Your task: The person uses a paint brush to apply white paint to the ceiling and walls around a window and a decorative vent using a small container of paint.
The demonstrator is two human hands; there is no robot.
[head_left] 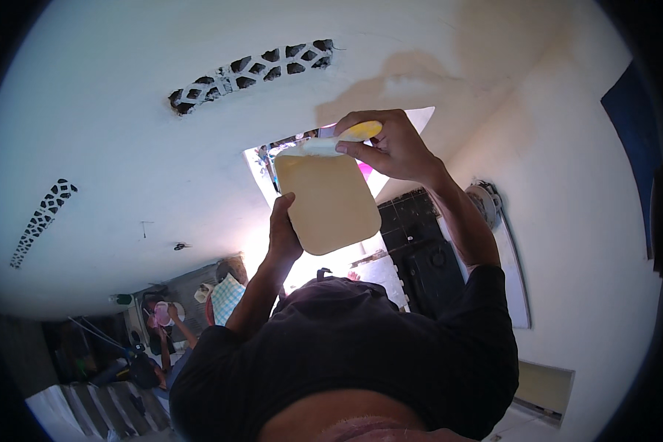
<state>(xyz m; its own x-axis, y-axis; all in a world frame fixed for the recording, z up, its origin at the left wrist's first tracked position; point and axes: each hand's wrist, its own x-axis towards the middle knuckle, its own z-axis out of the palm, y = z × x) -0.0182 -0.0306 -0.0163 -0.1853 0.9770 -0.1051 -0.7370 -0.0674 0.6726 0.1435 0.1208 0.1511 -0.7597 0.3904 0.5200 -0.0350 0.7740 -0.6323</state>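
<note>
My left hand [283, 228] grips the side of a beige rectangular object with rounded corners [328, 202], held up in front of a bright opening in the white wall. My right hand [390, 151] is closed on a tool with a yellow and whitish body [360, 132], held at the top edge of the beige object. Whether the tool is a brush or a scraper I cannot tell.
Decorative vent blocks [250, 74] pierce the white wall [125, 125]. A black tiled area [412, 243] lies below the opening, a dark blue panel [630, 147] at far right. At lower left another person [147, 372] holds a pink item [162, 314] near a checked cloth [225, 298].
</note>
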